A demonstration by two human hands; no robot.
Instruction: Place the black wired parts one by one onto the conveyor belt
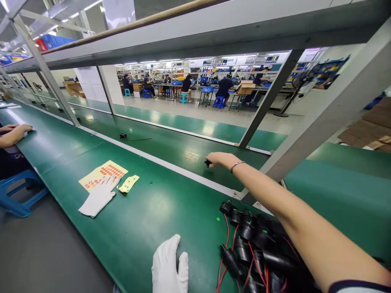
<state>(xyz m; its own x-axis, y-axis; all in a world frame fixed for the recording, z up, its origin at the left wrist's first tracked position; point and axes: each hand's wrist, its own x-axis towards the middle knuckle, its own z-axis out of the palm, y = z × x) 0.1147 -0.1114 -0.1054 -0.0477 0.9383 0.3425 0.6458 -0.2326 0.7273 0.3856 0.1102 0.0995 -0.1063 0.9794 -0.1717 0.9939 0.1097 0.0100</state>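
Black part (208,163), right hand (222,159) pinching it — left hand (168,266) half-open, empty, blue crate (208,89) beyond

Pretty bright shot, white ceiling tube lights (169,60) around 11 o'clock. Glossy green tabletop (131,232) throws pale glare near 7 o'clock; black plastic cylinders (279,259) toward 5 go murky. Edges look wide-angle stretched, far background's soft.

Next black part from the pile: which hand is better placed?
Probably the left hand: close to the pile, apparently empty. The right hand is stretched farther out, holding a small black object.
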